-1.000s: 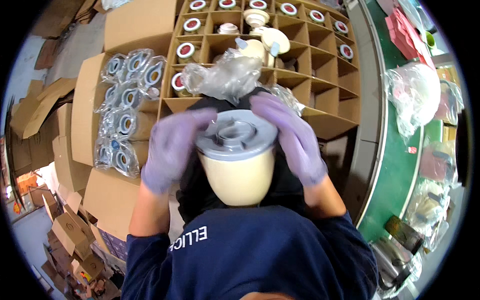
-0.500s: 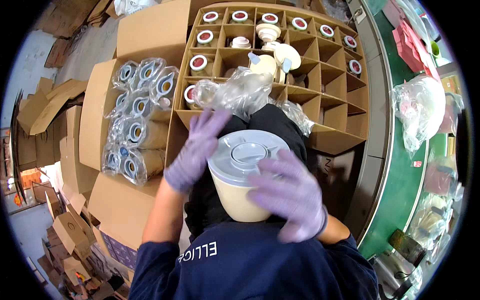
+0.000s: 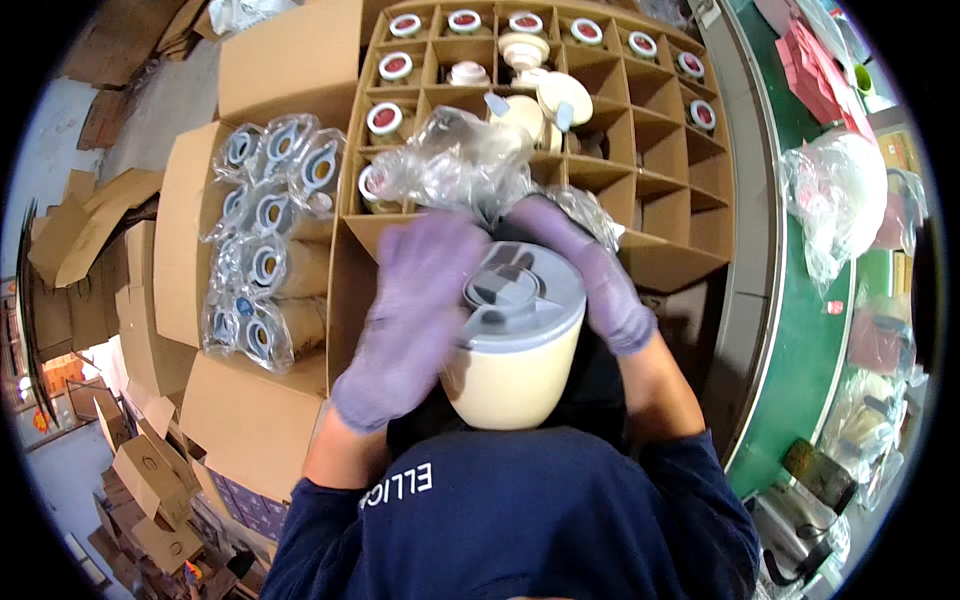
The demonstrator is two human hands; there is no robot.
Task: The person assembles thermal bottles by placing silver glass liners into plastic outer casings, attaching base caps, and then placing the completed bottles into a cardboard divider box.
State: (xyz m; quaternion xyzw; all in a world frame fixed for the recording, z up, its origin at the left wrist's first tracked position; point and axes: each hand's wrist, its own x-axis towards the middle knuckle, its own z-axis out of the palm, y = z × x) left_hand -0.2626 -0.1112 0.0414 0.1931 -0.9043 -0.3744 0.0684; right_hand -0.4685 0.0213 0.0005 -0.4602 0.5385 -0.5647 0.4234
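The left hand (image 3: 410, 320) has swung over from 9 o'clock onto the grey lid (image 3: 515, 295) of the cream canister (image 3: 510, 375) at her chest, right hand (image 3: 595, 275) clasping its 2 o'clock rim, both closed on it, seemingly seating the lid.

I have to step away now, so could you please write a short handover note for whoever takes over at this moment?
Left hand: gloved, on the cream container, over the side of its grey lid.
Right hand: gloved, against the lid's far side.
The container sits at the person's chest, below the divided carton.
Done: several cells hold capped items.
Left: many right-hand cells stand empty; bagged pieces wait in the left box.
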